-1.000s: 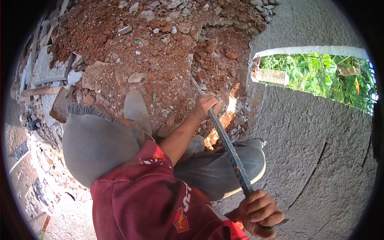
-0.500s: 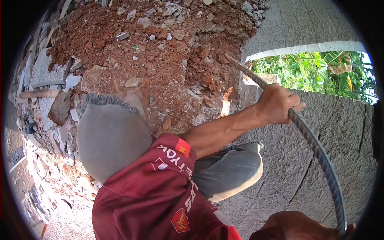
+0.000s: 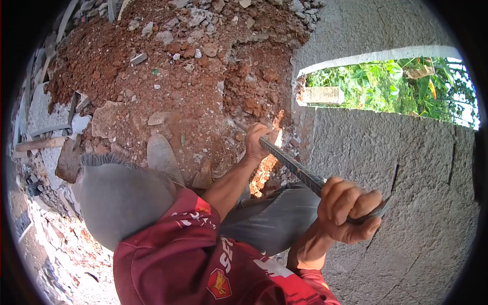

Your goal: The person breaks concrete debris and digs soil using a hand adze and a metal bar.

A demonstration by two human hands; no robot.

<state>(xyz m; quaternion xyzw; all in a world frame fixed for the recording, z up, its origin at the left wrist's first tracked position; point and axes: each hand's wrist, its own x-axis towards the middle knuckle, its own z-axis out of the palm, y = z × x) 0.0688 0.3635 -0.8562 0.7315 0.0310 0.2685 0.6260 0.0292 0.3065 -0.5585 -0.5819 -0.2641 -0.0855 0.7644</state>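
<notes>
A long ribbed steel rebar slants across my front, its far tip down at the reddish soil. My left hand is wrapped round the rebar close to that tip. Nearer to me, my right hand grips its other end, with the fingers curled over and a short length sticking out beyond the fist. Both hands are over the strip where the dug soil meets the rough grey wall. Beneath my arms is one bent knee in grey cloth.
Broken concrete, stones and a wooden stick lie on the left. On the right, the wall has an opening with green plants behind it and a pale block at its near end. My other knee and a foot are at the left.
My left hand has moved down and left, towards the soil. My right hand has come up from the bottom right corner into view. The rebar tip has shifted left and lower in the view.
</notes>
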